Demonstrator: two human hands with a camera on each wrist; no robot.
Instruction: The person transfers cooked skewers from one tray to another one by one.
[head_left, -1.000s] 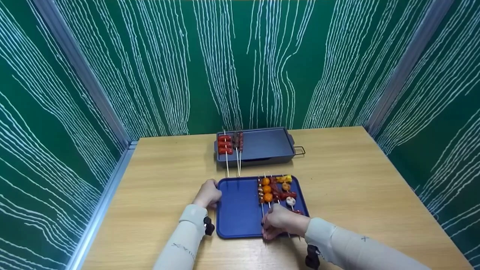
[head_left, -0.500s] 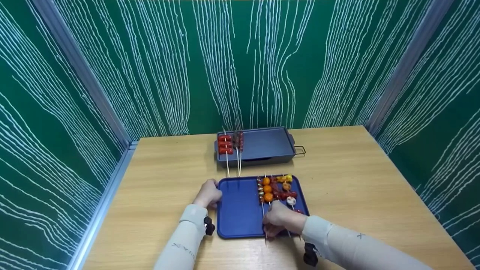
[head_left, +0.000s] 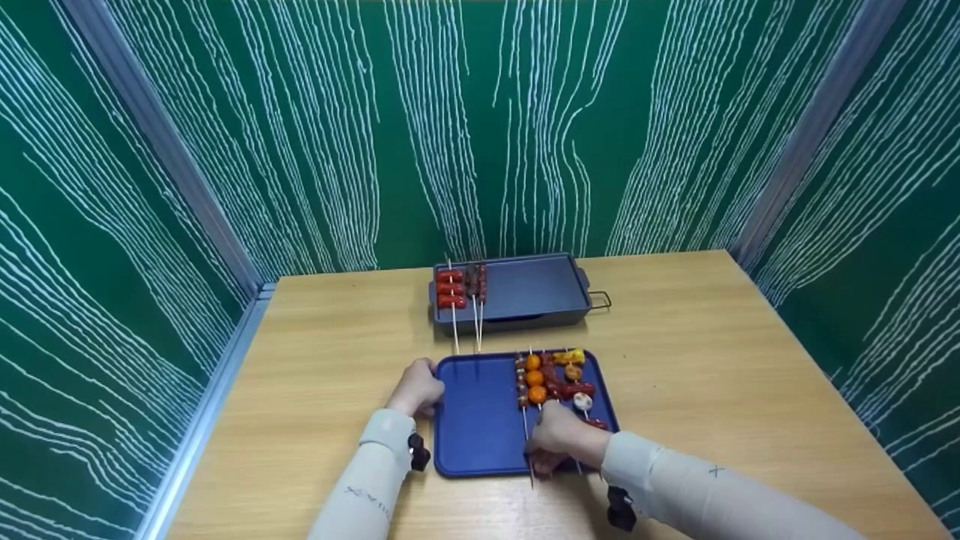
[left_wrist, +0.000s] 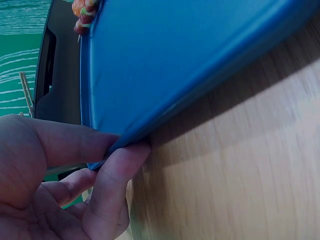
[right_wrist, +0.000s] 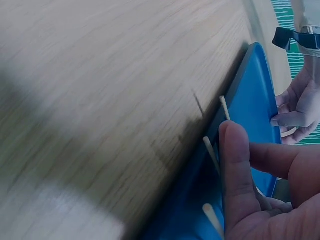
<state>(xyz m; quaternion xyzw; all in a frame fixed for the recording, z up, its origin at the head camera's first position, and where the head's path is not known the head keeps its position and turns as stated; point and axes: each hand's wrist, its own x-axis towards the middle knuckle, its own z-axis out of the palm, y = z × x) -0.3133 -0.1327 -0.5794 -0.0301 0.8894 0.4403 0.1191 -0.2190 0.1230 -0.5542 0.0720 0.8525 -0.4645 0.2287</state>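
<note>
A blue tray lies on the table with several food skewers along its right side. My left hand pinches the tray's left rim near the far corner; in the left wrist view its thumb is above the rim and a finger below. Over the tray's near right part, my right hand has curled fingers around a skewer's bare stick. The leftmost skewer lies beside an orange-ball skewer. Exactly which sticks the right fingers touch is partly hidden.
A dark grill pan with a wire handle stands behind the tray. Red sausage skewers and thinner meat skewers lie on its left, sticks overhanging the near edge. Green walls enclose the wooden table.
My right hand has shifted slightly to the right, and the lower end of the leftmost stick now shows beside it. The left hand and the tray have stayed practically still.
</note>
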